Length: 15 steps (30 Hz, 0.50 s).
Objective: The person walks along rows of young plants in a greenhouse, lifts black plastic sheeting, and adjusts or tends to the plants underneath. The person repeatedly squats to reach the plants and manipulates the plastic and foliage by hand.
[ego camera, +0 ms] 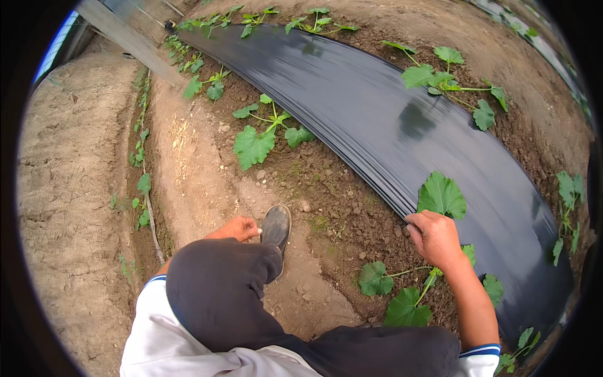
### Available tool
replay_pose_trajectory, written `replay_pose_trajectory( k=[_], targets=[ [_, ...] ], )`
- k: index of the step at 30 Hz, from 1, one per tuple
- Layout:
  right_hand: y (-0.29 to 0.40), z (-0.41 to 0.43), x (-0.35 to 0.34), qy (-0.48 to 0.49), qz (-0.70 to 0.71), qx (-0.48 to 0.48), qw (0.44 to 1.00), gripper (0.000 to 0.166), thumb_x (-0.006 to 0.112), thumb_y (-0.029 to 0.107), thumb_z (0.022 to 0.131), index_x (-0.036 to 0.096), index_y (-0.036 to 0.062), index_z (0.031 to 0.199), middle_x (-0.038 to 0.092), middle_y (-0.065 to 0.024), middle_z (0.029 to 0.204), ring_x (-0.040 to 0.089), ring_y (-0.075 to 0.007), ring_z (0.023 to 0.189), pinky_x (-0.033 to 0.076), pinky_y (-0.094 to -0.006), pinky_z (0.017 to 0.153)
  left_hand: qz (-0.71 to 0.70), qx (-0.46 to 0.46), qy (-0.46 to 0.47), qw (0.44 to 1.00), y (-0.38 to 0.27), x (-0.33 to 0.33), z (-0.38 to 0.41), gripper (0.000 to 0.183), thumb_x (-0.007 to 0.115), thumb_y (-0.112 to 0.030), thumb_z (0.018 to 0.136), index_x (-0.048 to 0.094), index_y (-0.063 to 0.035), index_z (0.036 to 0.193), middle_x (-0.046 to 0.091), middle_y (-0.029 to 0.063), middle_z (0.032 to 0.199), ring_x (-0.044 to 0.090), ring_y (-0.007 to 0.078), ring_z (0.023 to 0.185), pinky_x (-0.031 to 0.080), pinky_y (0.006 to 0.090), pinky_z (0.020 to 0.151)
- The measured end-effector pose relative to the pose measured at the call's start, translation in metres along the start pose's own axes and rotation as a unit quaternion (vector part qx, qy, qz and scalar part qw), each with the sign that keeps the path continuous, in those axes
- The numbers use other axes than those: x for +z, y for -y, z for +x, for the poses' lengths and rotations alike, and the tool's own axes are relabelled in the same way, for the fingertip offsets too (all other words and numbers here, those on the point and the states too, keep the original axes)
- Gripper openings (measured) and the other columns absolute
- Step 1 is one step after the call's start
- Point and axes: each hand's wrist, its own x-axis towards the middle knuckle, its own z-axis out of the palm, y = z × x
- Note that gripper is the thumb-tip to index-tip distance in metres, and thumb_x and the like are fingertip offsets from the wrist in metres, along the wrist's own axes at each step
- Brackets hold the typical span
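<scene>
A long sheet of black plastic mulch film (358, 113) stretches over the bed, its near edge gathered into tight folds. My right hand (435, 235) pinches that edge between thumb and fingers. Just beyond the knuckles, a broad green leaf (442, 195) lies over the film. The squash-like plant (409, 306) below my right hand stands in loose soil, partly hidden by my forearm. My left hand (241, 229) is curled beside my dark shoe (276, 228), above my bent knee, with nothing visible in its fingers.
Similar young plants (271, 129) grow along both sides of the film. Farther left, small vines (142, 184) line a narrow furrow beside an earthen wall (70, 188). A grey post (132, 40) slants across the upper left. Small stones and clods dot the soil.
</scene>
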Motion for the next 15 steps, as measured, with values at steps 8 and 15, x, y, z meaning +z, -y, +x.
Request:
replay_pose_trajectory(
  k=[8,15],
  targets=[
    [0.002,0.109,0.084,0.330,-0.089,0.000,0.940,0.018,0.068,0.023,0.095,0.075,0.0101,0.104,0.075,-0.0149,0.096,0.072,-0.0365,0.094,0.058,-0.0491,0.083,0.118,-0.074,-0.069,0.988,-0.004,0.060,0.039,0.070,0.075,-0.069,0.087,0.066,0.0000,0.084,0.069,0.0185,0.081,0.068,0.0325,0.082,0.053,0.0447,0.073],
    [-0.001,0.218,0.239,0.122,0.019,0.157,0.980,0.020,0.064,0.022,0.100,0.076,0.0107,0.112,0.076,-0.0150,0.108,0.072,-0.0361,0.099,0.057,-0.0486,0.088,0.174,-0.151,-0.004,0.973,-0.036,0.048,0.049,0.086,0.064,-0.077,0.089,0.070,0.0072,0.107,0.073,0.0310,0.108,0.069,0.0464,0.109,0.054,0.0514,0.094]
  ],
)
